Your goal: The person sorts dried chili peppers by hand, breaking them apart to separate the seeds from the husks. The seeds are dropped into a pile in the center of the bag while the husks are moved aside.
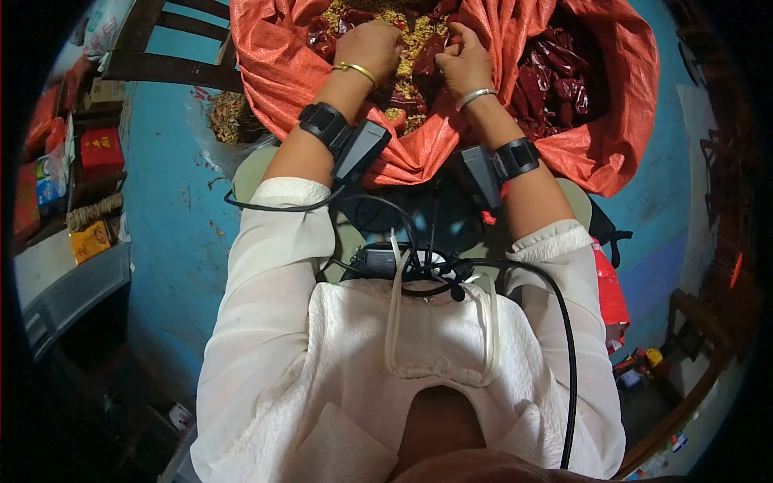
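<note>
Both hands are at the top of the view, over an orange woven sack (266,60) holding yellow seeds (418,36) and dark red dried chili pieces (321,39). My left hand (369,48), with a gold bangle on its wrist, is closed, its fingers curled down over the seeds. What it grips, if anything, is hidden. A silver bangle circles the wrist of my right hand (465,64). Its fingers are bent and closed on a dark red dried chili pepper (430,66), which lies against the fingertips.
More dried chilies (555,80) fill the sack's right-hand section. A dark wooden chair (161,68) stands at upper left, near a clear plastic bag of dry stems (232,117). Boxes and packets crowd the left-hand shelf. Black cables (569,346) run from my wrist devices over my lap.
</note>
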Tool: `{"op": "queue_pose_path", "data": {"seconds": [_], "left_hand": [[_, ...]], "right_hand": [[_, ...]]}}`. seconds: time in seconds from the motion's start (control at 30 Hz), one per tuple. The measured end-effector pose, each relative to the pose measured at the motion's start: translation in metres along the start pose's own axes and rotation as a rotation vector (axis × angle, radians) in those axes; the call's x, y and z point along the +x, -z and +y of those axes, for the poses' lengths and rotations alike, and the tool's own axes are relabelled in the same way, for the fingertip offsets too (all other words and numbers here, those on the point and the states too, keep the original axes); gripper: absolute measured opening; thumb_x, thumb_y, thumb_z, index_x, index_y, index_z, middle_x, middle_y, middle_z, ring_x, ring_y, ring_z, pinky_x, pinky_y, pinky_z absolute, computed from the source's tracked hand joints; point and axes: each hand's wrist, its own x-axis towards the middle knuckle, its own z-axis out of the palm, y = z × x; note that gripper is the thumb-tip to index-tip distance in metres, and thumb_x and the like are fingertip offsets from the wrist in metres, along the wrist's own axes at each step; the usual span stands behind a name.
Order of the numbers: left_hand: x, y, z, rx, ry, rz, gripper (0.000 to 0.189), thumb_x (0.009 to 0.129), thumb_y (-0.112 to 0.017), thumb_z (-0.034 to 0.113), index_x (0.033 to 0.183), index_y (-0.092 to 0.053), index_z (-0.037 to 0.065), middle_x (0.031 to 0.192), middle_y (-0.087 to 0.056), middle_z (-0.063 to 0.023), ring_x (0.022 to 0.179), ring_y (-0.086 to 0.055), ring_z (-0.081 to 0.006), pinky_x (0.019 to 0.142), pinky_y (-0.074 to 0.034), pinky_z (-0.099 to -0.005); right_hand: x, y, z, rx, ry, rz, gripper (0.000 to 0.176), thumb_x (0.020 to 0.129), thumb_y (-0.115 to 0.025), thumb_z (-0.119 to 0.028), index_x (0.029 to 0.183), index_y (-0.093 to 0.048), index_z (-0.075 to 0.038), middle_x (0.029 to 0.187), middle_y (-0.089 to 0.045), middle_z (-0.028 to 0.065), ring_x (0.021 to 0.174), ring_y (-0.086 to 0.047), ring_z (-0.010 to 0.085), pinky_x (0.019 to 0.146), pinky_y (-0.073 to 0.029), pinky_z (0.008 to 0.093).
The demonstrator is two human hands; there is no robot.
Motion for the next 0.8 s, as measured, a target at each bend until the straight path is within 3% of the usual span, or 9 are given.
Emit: {"op": "queue_pose_path", "data": {"seconds": [0.07, 0.17, 0.3, 0.4, 0.47, 0.57, 0.63, 0.73, 0.8], "left_hand": [[-0.002, 0.008, 0.001, -0.057, 0.046, 0.026, 0.016, 0.075, -0.055, 0.024, 0.082, -0.063, 0.012, 0.083, -0.06, -0.0098, 0.077, -0.058, -0.0286, 0.067, -0.047, -0.0382], [-0.007, 0.015, -0.005, -0.134, 0.093, 0.074, 0.019, 0.075, -0.056, 0.027, 0.084, -0.062, 0.011, 0.077, -0.062, -0.0108, 0.074, -0.059, -0.0292, 0.066, -0.046, -0.0379], [-0.014, 0.011, -0.016, -0.213, 0.097, 0.083, 0.017, 0.074, -0.057, 0.022, 0.084, -0.061, 0.009, 0.077, -0.061, -0.0114, 0.074, -0.059, -0.0277, 0.065, -0.047, -0.0352], [-0.016, 0.014, -0.019, -0.309, 0.08, 0.119, 0.015, 0.073, -0.059, 0.018, 0.084, -0.06, 0.007, 0.077, -0.061, -0.0112, 0.072, -0.06, -0.0256, 0.064, -0.047, -0.0322], [-0.016, 0.017, -0.021, -0.339, 0.084, 0.135, 0.015, 0.072, -0.06, 0.016, 0.084, -0.06, 0.007, 0.077, -0.061, -0.011, 0.071, -0.061, -0.0244, 0.064, -0.047, -0.0307], [-0.016, 0.021, -0.022, -0.362, 0.066, 0.155, 0.014, 0.073, -0.06, 0.014, 0.084, -0.06, 0.006, 0.078, -0.062, -0.01, 0.071, -0.061, -0.0225, 0.064, -0.047, -0.0295], [-0.015, 0.022, -0.022, -0.437, 0.098, 0.176, 0.016, 0.074, -0.06, 0.014, 0.088, -0.061, 0.008, 0.08, -0.063, -0.0094, 0.072, -0.061, -0.0212, 0.064, -0.047, -0.0286], [-0.017, 0.027, -0.023, -0.422, 0.029, 0.294, 0.019, 0.074, -0.06, 0.014, 0.093, -0.062, 0.009, 0.082, -0.063, -0.0087, 0.072, -0.062, -0.0191, 0.064, -0.047, -0.0274], [-0.018, 0.034, -0.022, -0.458, 0.03, 0.335, 0.017, 0.074, -0.059, 0.016, 0.09, -0.063, 0.01, 0.08, -0.062, -0.0096, 0.073, -0.061, -0.0225, 0.066, -0.047, -0.0299]], "right_hand": [[-0.001, -0.003, -0.003, -0.033, 0.02, 0.038, 0.049, 0.063, -0.061, -0.011, 0.11, -0.05, -0.007, 0.076, -0.061, 0.0074, 0.074, -0.059, 0.0234, 0.07, -0.046, 0.0337], [-0.001, -0.009, -0.003, -0.035, 0.037, 0.032, 0.054, 0.063, -0.067, -0.014, 0.113, -0.049, -0.005, 0.072, -0.059, 0.0039, 0.065, -0.056, 0.0128, 0.063, -0.046, 0.0269], [0.001, -0.018, 0.001, -0.176, 0.001, -0.1, 0.051, 0.064, -0.068, -0.016, 0.111, -0.052, -0.006, 0.072, -0.06, 0.0038, 0.065, -0.056, 0.0135, 0.063, -0.046, 0.0267], [-0.001, -0.019, -0.008, -0.004, -0.005, -0.038, 0.046, 0.065, -0.068, -0.017, 0.108, -0.054, -0.007, 0.073, -0.059, 0.0042, 0.064, -0.056, 0.0132, 0.062, -0.046, 0.0258], [-0.003, -0.013, -0.021, -0.025, 0.001, -0.063, 0.046, 0.064, -0.066, -0.018, 0.108, -0.054, -0.007, 0.08, -0.062, 0.0097, 0.072, -0.059, 0.0225, 0.069, -0.046, 0.0312], [-0.001, -0.012, -0.011, -0.025, -0.036, -0.161, 0.041, 0.065, -0.065, -0.016, 0.104, -0.058, -0.008, 0.079, -0.061, 0.0093, 0.071, -0.059, 0.0205, 0.067, -0.046, 0.0303], [0.001, -0.009, -0.008, 0.104, -0.001, -0.136, 0.034, 0.068, -0.063, -0.01, 0.101, -0.059, -0.005, 0.08, -0.061, 0.0066, 0.069, -0.058, 0.0166, 0.064, -0.046, 0.027], [-0.005, 0.008, -0.017, 0.697, -0.303, -0.221, 0.032, 0.073, -0.057, 0.0, 0.105, -0.055, 0.001, 0.086, -0.057, 0.0032, 0.072, -0.055, 0.0124, 0.063, -0.045, 0.021], [-0.008, 0.014, -0.014, 0.716, -0.319, -0.226, 0.032, 0.074, -0.057, 0.0, 0.106, -0.055, 0.001, 0.086, -0.057, 0.0039, 0.071, -0.054, 0.012, 0.062, -0.045, 0.0215]]}}
